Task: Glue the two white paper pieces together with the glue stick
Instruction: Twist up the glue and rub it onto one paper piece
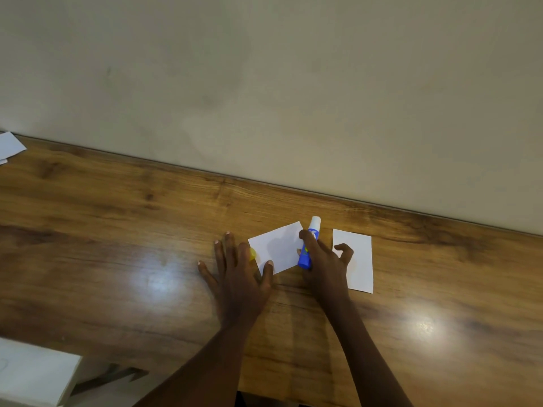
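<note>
Two white paper pieces lie on the wooden table [117, 230]. The left paper [277, 246] is tilted, and my left hand [238, 274] lies flat with its thumb pressing the paper's near corner. A small yellow thing [252, 253], perhaps the glue cap, shows between my left fingers at the paper's left edge. My right hand [323, 265] grips a blue glue stick [308, 245] with its white end pointing away from me, at the right edge of the left paper. The right paper [360, 259] lies flat, partly under my right hand.
A plain wall [264, 83] runs along the table's far edge. More white paper sheets [10, 145] lie at the far left. A white box-like object [32, 374] sits below the table's near edge at the lower left.
</note>
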`<state>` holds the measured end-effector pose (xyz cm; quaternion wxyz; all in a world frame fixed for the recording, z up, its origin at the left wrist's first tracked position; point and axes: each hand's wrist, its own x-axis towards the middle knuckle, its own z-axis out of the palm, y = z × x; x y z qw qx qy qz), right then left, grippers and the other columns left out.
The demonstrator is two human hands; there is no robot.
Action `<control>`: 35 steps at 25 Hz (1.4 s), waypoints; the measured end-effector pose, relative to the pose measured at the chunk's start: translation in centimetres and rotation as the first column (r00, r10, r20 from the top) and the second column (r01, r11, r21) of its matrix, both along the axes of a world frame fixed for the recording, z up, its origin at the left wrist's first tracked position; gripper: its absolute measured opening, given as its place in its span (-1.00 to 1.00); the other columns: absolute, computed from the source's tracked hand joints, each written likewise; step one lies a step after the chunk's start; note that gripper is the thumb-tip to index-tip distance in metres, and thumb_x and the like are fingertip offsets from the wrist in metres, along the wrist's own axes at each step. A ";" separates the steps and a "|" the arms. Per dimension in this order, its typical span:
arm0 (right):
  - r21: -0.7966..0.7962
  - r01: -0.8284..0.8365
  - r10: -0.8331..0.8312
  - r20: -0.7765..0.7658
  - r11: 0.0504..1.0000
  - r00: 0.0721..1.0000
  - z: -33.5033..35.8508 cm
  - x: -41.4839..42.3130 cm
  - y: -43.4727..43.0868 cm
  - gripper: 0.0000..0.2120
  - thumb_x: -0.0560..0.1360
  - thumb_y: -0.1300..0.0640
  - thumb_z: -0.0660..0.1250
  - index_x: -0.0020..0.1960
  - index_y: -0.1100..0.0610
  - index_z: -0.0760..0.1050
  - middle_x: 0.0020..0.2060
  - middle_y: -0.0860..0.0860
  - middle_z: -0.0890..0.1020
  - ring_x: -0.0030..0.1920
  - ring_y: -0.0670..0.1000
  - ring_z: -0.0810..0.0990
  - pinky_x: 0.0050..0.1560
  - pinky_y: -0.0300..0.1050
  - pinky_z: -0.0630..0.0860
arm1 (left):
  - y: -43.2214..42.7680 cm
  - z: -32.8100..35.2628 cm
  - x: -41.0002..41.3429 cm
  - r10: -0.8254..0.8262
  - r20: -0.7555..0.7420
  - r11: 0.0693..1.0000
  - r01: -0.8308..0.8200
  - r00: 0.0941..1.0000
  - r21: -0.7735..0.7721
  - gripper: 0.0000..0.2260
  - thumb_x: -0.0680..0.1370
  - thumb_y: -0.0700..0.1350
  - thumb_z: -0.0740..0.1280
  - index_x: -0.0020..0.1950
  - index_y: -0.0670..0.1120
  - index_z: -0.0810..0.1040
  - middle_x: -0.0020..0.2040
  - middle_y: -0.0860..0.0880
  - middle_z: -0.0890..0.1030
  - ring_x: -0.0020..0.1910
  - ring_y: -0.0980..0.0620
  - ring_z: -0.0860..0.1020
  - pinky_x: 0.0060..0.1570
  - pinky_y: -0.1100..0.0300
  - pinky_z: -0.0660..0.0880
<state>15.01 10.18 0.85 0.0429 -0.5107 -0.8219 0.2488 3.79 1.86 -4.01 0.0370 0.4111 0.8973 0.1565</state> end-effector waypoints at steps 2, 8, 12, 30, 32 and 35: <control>0.130 -0.046 0.045 0.011 0.990 0.999 -0.1 0.1 -0.5 -0.45 0.30 0.35 0.41 0.24 0.13 0.35 0.10 0.21 0.61 0.16 0.22 0.52 0.29 0.32 0.09 | -0.1 -0.1 0.0 0.000 -0.002 1.000 0.000 1.000 0.009 -0.48 0.39 0.19 0.16 0.24 -0.09 0.36 0.40 -0.21 0.34 0.41 -0.24 0.25 0.28 -0.37 0.02; 0.270 0.054 -0.054 -0.008 0.961 0.999 -1.1 0.3 -0.6 -0.34 -0.01 0.39 0.56 0.04 0.13 0.46 -0.19 0.22 0.70 0.03 0.31 0.59 -0.08 0.36 0.38 | 0.0 -0.1 -0.1 0.001 0.002 0.999 -0.001 1.000 0.041 -0.50 0.37 0.17 0.22 0.20 -0.08 0.35 0.38 -0.22 0.38 0.38 -0.26 0.29 0.26 -0.39 0.04; 0.347 0.056 -0.061 0.002 0.936 0.998 -1.1 0.1 -1.0 -0.23 -0.11 0.33 0.61 0.02 0.08 0.38 -0.23 0.16 0.71 -0.06 0.26 0.64 -0.19 0.31 0.46 | 0.1 -0.1 0.0 0.006 0.009 0.999 -0.006 1.000 0.049 -0.51 0.35 0.15 0.26 0.18 -0.08 0.36 0.36 -0.22 0.40 0.37 -0.26 0.31 0.26 -0.38 0.05; 0.274 0.046 -0.045 -0.009 0.961 0.999 -1.0 0.1 0.1 -0.44 0.16 0.40 0.47 0.13 0.16 0.46 0.02 0.27 0.64 0.22 0.31 0.45 0.12 0.38 0.22 | -0.1 0.1 0.0 0.006 0.088 0.995 -0.014 0.996 0.096 -0.44 0.43 0.26 0.01 0.21 -0.11 0.40 0.40 -0.19 0.35 0.42 -0.22 0.22 0.31 -0.35 -0.04; 0.289 0.034 -0.033 -0.009 0.957 0.999 -0.9 0.0 0.0 -0.45 0.17 0.39 0.46 0.12 0.16 0.46 0.03 0.27 0.63 0.22 0.31 0.45 0.13 0.38 0.21 | -0.2 0.2 -0.1 -0.002 0.101 0.995 -0.008 0.995 0.101 -0.41 0.45 0.31 -0.06 0.21 -0.10 0.37 0.39 -0.20 0.36 0.41 -0.23 0.24 0.30 -0.35 -0.03; 0.226 0.063 -0.061 -0.016 0.972 0.998 -0.6 -0.2 0.2 -0.47 0.28 0.37 0.38 0.21 0.12 0.39 0.18 0.23 0.53 0.31 0.22 0.33 0.25 0.26 0.08 | -0.3 0.4 -0.1 -0.008 0.124 0.993 -0.007 0.992 0.120 -0.36 0.45 0.34 -0.20 0.18 -0.08 0.34 0.37 -0.21 0.40 0.38 -0.25 0.30 0.29 -0.36 0.01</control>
